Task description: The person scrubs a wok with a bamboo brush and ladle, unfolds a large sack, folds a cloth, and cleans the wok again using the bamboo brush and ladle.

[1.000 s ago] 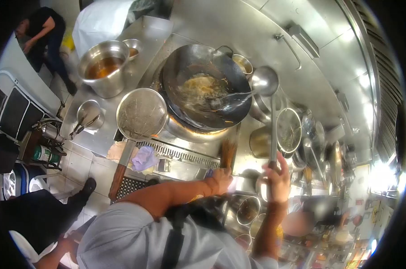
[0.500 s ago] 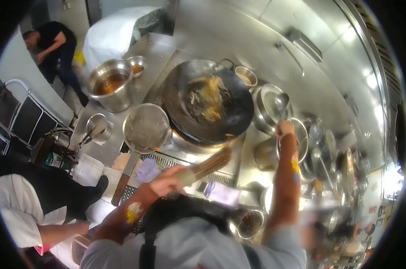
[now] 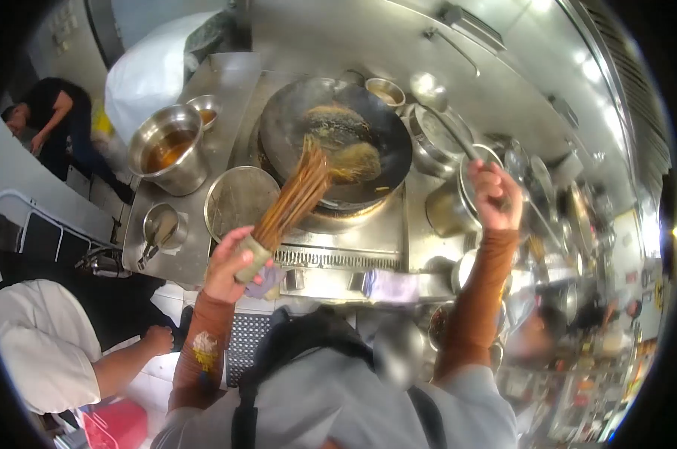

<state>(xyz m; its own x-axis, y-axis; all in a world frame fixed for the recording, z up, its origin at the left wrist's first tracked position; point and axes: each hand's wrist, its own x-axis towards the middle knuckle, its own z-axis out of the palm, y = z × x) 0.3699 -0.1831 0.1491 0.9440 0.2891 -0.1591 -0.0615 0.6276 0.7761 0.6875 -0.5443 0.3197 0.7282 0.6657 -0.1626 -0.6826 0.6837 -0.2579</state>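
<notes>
My left hand (image 3: 232, 263) is closed around the bound end of a bamboo wok brush (image 3: 292, 198). Its splayed bristles reach over the near left side of a large black wok (image 3: 389, 123) on the burner; whether they touch the wok I cannot tell. Murky yellowish-brown liquid (image 3: 353, 161) pools inside the wok. To the right, my right hand (image 3: 495, 193) grips the handle of a steel ladle (image 3: 457, 135). The ladle's bowl is up at the back right of the wok, near a small steel bowl (image 3: 386, 91).
A steel pot of brown liquid (image 3: 191, 170) stands left of the wok, with a round strainer (image 3: 234, 198) nearby. Pots (image 3: 447, 213) and hanging utensils crowd the right. A purple cloth (image 3: 394, 286) hangs at the front edge. A co-worker's arm (image 3: 133, 359) is at lower left.
The brush has swung up and left, its bristles now over the wok. The ladle has moved from above the right-hand pots toward the back of the wok. The camera view has shifted.
</notes>
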